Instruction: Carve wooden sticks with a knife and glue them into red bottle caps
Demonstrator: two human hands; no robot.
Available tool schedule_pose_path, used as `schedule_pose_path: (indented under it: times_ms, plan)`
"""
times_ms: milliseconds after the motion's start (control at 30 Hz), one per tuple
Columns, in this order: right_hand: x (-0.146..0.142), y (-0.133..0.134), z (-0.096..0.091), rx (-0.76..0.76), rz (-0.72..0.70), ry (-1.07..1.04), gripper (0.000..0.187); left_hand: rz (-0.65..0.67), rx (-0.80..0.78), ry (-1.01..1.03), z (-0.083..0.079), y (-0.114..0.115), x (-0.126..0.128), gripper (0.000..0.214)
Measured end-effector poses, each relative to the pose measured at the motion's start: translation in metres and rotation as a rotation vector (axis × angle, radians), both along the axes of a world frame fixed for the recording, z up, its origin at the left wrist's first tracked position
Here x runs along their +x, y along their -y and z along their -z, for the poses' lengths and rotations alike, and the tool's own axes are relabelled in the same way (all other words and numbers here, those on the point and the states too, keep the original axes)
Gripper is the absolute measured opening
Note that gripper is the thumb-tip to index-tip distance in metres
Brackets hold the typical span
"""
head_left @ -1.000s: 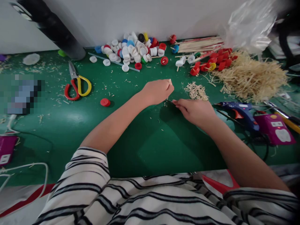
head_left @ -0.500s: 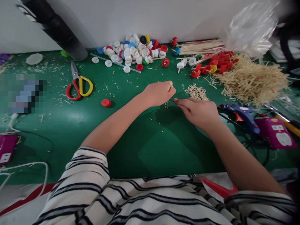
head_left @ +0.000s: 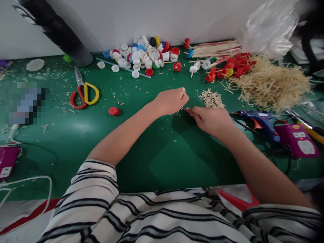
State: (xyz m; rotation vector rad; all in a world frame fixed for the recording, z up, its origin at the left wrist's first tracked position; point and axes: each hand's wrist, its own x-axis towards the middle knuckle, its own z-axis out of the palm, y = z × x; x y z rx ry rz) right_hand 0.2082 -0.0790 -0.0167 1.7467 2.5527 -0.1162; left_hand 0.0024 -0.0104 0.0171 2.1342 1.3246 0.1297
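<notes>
Thin piece (head_left: 184,109): lay at the centre of the frame, between the hands; too small to identify.
Right hand (head_left: 214,120): pinched it between thumb and fingers.
Left hand (head_left: 172,101): was closed in a fist just beside it; whatever it held was hidden.
Handling: the work looked fine, so a steady fist, a light pinch and small movements probably suited it best.
Shavings (head_left: 212,98): sat heaped right of centre, near the right hand.
Glue gun (head_left: 263,120): lay at right, near the forearm; its nozzle, possibly hot, deserved room.
Caps (head_left: 144,55): were piled at upper centre.
Straw (head_left: 275,82): spread at upper right.
Table (head_left: 157,155): was green, littered with shreds, notably at upper left.
Wall (head_left: 177,20): ran pale across the top.
</notes>
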Motion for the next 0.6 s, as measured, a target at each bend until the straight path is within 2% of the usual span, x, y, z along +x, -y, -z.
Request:
schedule_pose_path:
  times_ms: [367, 467, 600]
  plan:
    - [0.011, 0.007, -0.012, -0.063, 0.085, 0.034, 0.046, 0.056, 0.056, -0.068, -0.003, 0.004, 0.004, 0.033]
    - [0.021, 0.01, -0.01, -0.07, 0.108, 0.004, 0.045, 0.067, 0.035, -0.058, -0.001, 0.004, 0.005, 0.034]
    - [0.027, 0.008, -0.003, -0.002, 0.05, -0.075, 0.041, 0.038, 0.0, -0.011, 0.001, 0.0, 0.003, 0.034]
